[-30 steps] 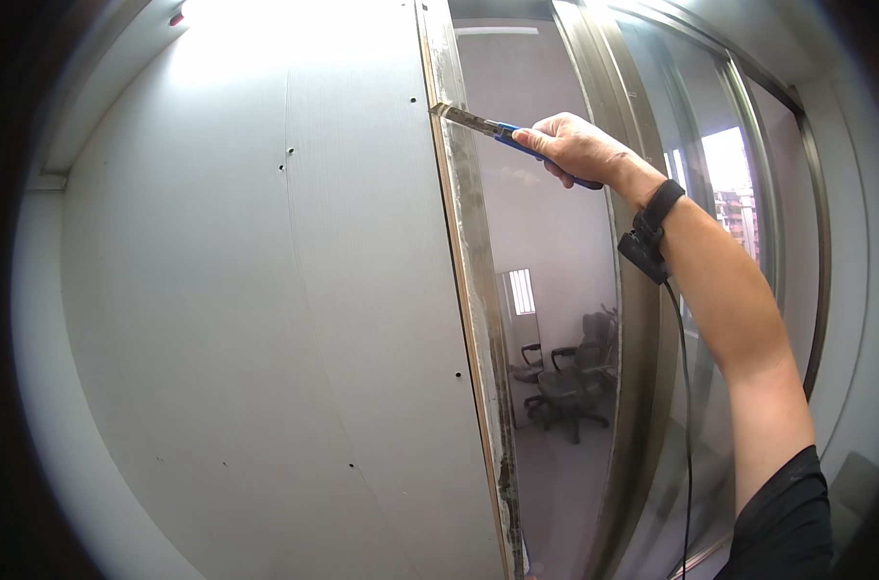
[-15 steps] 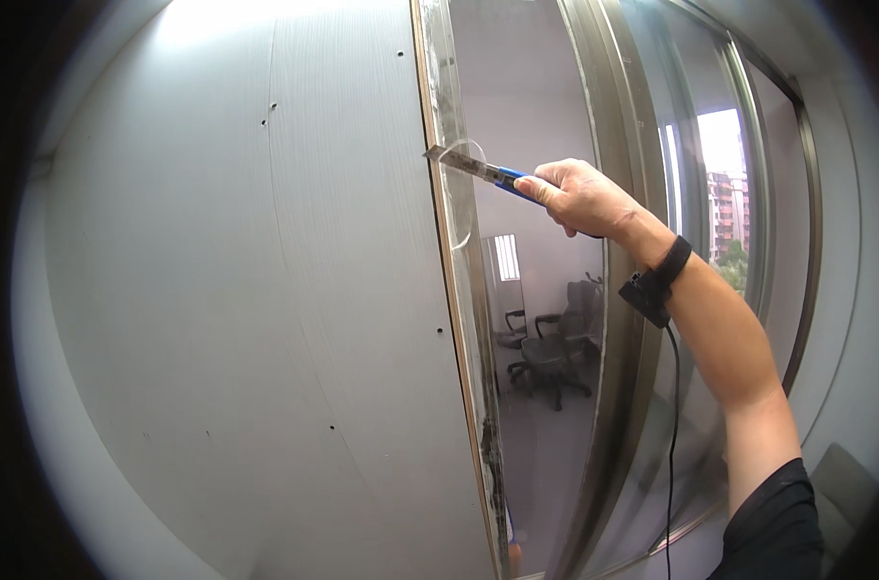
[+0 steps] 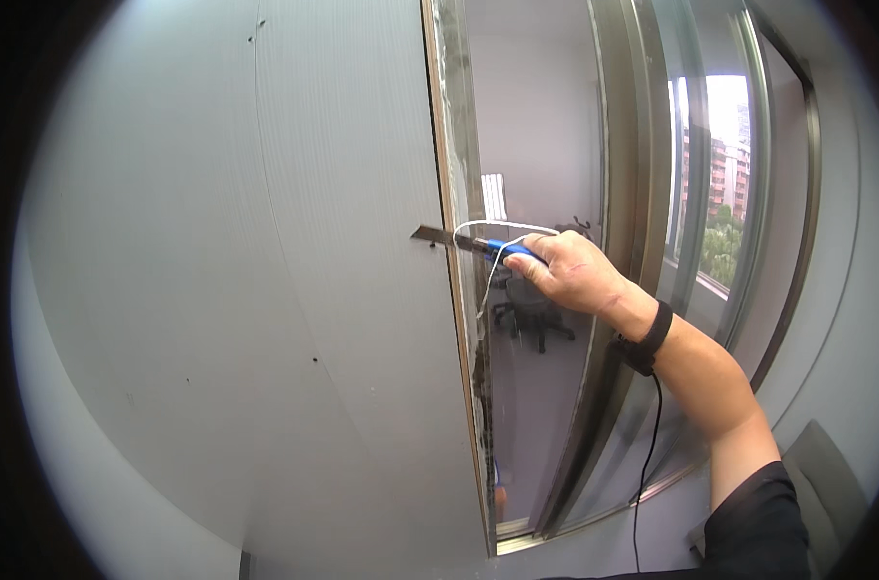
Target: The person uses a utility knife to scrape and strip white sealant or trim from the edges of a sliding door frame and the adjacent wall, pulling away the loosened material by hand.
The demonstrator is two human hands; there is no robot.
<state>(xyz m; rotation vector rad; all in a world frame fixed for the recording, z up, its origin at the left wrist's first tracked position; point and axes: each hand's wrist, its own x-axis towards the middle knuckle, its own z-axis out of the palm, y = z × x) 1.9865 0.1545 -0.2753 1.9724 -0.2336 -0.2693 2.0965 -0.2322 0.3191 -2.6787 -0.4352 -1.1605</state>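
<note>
My right hand (image 3: pixel 575 273) is closed around the blue handle of a snap-off utility knife (image 3: pixel 502 248). Its long blade points left, crossing the brown raw edge (image 3: pixel 445 184) of a large light-grey panel, and the tip lies over the panel's face. A thin white strip (image 3: pixel 507 223) curls in a loop around the blade and handle, with one end trailing down along the panel's edge. Beside that edge runs a smeared glass pane (image 3: pixel 531 126). My left hand is out of the picture.
The grey panel (image 3: pixel 169 242) fills the left side, with several small dark holes. A metal frame (image 3: pixel 633 145) and sliding window panes stand at the right. A black cable (image 3: pixel 644 474) hangs from my wristband. An office chair (image 3: pixel 539 309) shows in the glass.
My right hand has brought the knife down along the panel's edge. The white strip now hangs in a longer loop, and the view has tilted downward.
</note>
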